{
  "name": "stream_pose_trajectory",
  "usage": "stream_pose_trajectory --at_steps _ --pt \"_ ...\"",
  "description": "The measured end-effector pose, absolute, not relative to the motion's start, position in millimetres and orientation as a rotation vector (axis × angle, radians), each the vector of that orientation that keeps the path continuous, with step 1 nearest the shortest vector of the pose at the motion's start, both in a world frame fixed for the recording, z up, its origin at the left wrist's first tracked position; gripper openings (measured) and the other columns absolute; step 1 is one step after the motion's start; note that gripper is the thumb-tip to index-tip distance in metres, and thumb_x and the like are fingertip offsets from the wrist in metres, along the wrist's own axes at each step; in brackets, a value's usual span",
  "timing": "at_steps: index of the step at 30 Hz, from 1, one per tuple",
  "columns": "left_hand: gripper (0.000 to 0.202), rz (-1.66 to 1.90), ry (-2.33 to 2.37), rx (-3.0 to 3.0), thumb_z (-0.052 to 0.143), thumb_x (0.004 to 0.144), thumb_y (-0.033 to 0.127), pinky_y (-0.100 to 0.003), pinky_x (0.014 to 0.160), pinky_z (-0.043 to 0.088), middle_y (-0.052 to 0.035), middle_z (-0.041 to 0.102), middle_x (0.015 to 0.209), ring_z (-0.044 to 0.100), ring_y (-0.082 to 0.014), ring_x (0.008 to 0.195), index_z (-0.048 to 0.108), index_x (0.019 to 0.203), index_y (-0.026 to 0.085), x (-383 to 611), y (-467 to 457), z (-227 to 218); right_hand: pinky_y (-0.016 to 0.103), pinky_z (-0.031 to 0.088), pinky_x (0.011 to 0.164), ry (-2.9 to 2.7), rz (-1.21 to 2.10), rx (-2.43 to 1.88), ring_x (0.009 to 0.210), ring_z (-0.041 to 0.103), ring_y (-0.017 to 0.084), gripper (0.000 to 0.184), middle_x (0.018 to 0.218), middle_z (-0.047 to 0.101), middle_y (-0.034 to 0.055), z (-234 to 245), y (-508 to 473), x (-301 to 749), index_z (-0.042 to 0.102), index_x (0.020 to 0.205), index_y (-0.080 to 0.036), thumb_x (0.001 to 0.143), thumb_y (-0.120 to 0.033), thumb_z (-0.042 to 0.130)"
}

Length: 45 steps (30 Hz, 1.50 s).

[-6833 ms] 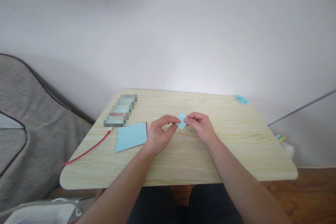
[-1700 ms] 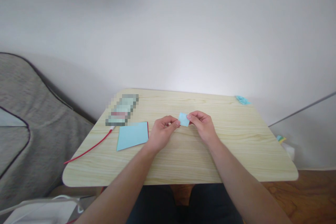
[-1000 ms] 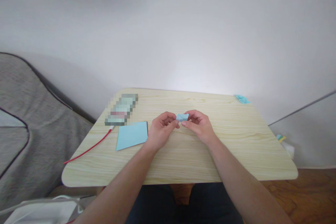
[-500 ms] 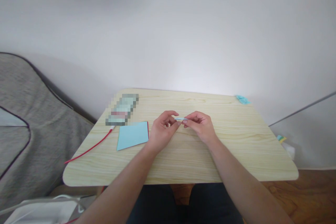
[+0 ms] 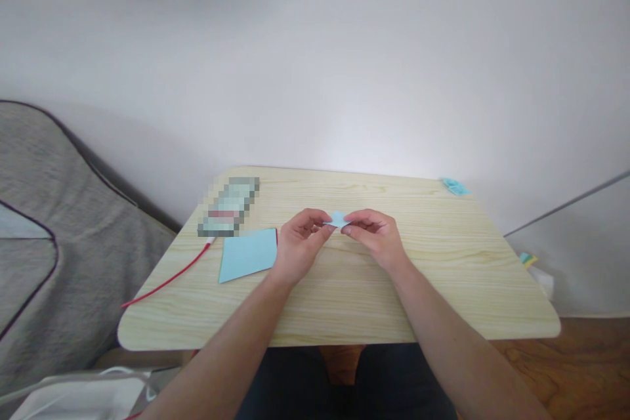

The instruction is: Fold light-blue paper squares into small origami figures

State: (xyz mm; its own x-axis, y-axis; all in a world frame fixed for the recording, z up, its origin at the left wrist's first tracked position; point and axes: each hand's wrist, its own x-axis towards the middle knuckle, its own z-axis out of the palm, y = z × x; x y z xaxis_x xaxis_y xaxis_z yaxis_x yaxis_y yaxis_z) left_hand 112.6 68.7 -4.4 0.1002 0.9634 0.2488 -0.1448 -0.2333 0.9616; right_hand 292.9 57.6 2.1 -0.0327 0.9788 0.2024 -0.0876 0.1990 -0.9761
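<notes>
Between my two hands, above the middle of the wooden table [image 5: 344, 302], is a small piece of folded light-blue paper [image 5: 338, 218]. My left hand [image 5: 304, 239] pinches its left end between thumb and fingers. The right end is gripped the same way by my right hand [image 5: 377, 233]. My fingertips cover both ends, so only the pointed middle part shows. Just left of my left hand lies a stack of light-blue paper sheets [image 5: 249, 256], with a red edge peeking out on its right side.
A pixelated phone-like device [image 5: 230, 205] lies at the table's back left, with a red cable [image 5: 172, 282] running off the left edge. A crumpled light-blue paper piece [image 5: 455, 186] rests at the back right corner. Grey fabric [image 5: 73, 210] stands left; a white wall [image 5: 344, 79] rises behind.
The folded paper has tilted from nearly edge-on to showing a wider face. My left fingers have closed onto its left end, and my left hand has shifted slightly left.
</notes>
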Motion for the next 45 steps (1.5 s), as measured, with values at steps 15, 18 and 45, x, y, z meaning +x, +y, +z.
stream_pose_trajectory --at_steps 15,18,45 --pt "0.024 1.314 0.933 1.293 0.082 0.076 0.033 -0.030 0.076 0.053 -0.0035 0.075 0.083 0.067 -0.0153 0.076 0.072 0.091 0.018 113.7 67.2 -3.5 0.034 0.057 0.077 -1.234 1.179 -0.982 0.074 0.072 0.018 0.017 0.078 0.078 0.0029 -0.9 62.4 297.3 0.078 0.085 -0.022 0.077 -0.036 0.082" --pt "0.021 1.310 0.934 1.317 0.080 0.079 0.034 -0.029 0.075 0.053 -0.0036 0.074 0.079 0.067 -0.0153 0.074 0.071 0.088 0.017 113.5 67.9 -5.1 0.033 0.057 0.073 -1.209 1.203 -0.970 0.071 0.072 0.018 0.021 0.077 0.077 0.0025 -2.2 63.3 296.6 0.074 0.083 -0.021 0.075 -0.038 0.084" --pt "0.024 1.354 0.906 1.325 0.077 0.081 0.029 -0.028 0.073 0.051 0.0010 0.067 0.077 0.069 -0.0155 0.075 0.057 0.092 0.020 113.3 69.3 -10.1 0.030 0.052 0.069 -1.185 1.223 -0.946 0.068 0.069 0.016 0.034 0.072 0.073 -0.0026 -5.3 64.7 292.0 0.057 0.089 -0.024 0.072 -0.033 0.086"
